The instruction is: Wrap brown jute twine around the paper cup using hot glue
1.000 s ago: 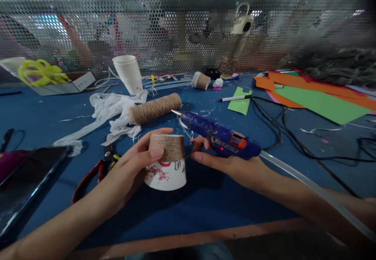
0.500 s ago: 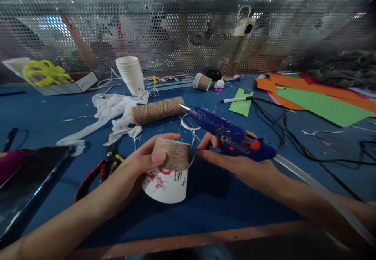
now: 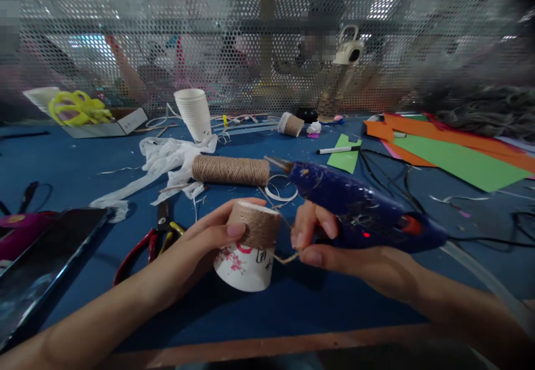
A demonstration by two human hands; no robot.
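Observation:
My left hand (image 3: 213, 235) is closed round a paper cup (image 3: 244, 269) turned upside down, its upper part wrapped in brown twine (image 3: 257, 225). Red blossoms and dark lettering mark the white part. Between the thumb and fingers of my right hand (image 3: 320, 233) a loose end of twine (image 3: 286, 259) is pinched, running to the cup's side. A blue glue gun (image 3: 355, 208) with a red light rests in that same hand, nozzle pointing left. Just behind the cup lies a spool of twine (image 3: 229, 170).
Red-handled pliers (image 3: 140, 253) and a phone (image 3: 45, 253) lie on the left. Behind are white fabric strips (image 3: 167, 158), stacked paper cups (image 3: 193, 115), yellow scissors (image 3: 77, 108) and a small wrapped cup (image 3: 291, 125). Coloured paper (image 3: 463, 158) and a black cable (image 3: 405, 186) are on the right.
My right hand and the glue gun have come nearer and a little right, drawing the twine end out from the cup. The cup appears slightly farther right in view.

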